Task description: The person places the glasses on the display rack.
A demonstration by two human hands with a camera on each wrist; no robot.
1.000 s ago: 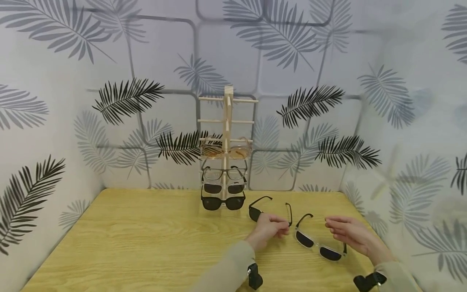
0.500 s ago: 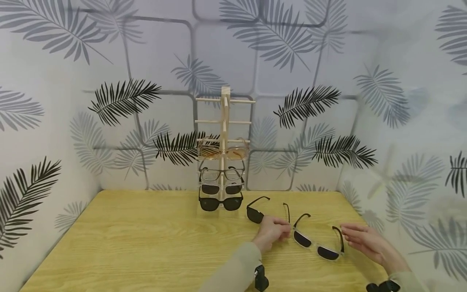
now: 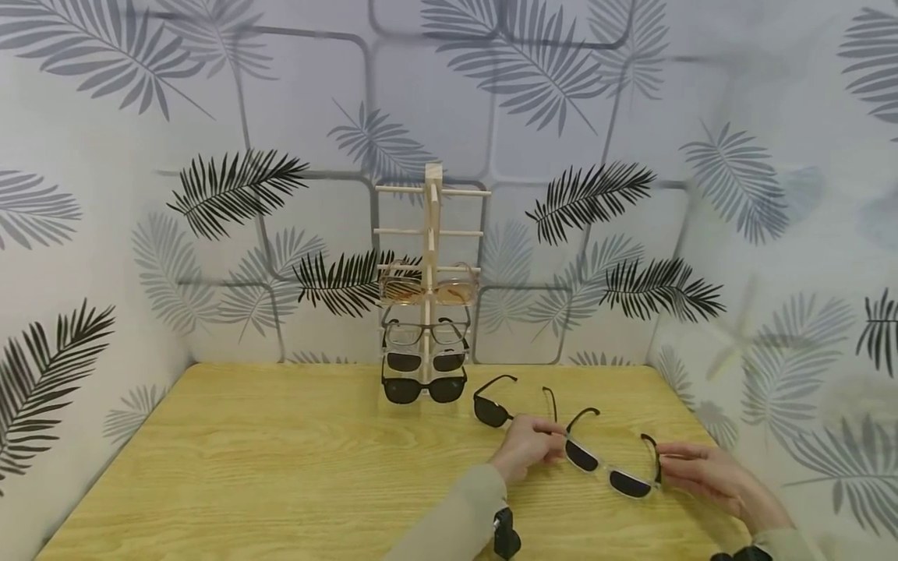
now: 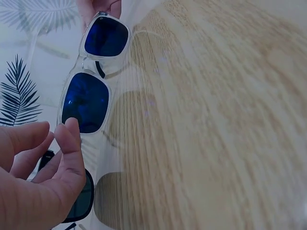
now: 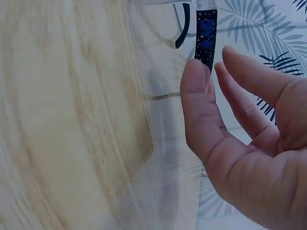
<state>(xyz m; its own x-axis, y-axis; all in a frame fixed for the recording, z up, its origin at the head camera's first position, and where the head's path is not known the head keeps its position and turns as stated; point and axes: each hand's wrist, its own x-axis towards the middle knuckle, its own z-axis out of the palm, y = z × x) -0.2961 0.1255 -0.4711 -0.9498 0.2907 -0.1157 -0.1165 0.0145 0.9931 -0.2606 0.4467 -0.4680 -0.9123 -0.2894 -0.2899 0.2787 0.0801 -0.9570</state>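
Clear-framed sunglasses (image 3: 606,470) with dark lenses and black temples lie on the wooden table between the two hands. My left hand (image 3: 529,449) is at their left end; in the left wrist view its fingertips (image 4: 72,127) overlap the lower edge of the near lens, with the thumb apart. My right hand (image 3: 722,477) is at the opposite end, where a fingertip (image 5: 195,72) meets the patterned black temple (image 5: 206,36) and the thumb stays clear of it. Black-framed sunglasses (image 3: 491,411) lie just beyond my left hand, which partly hides them.
A wooden eyewear stand (image 3: 433,210) rises at the back of the table (image 3: 281,452). Its lower pegs carry several pairs: amber-tinted glasses (image 3: 454,293), clear-lensed glasses (image 3: 404,335) and dark sunglasses (image 3: 447,389). Leaf-patterned walls (image 3: 561,101) enclose the back and sides.
My right hand has moved right and come against the right temple of the clear-framed sunglasses. My left hand has shifted slightly right, to their left end.
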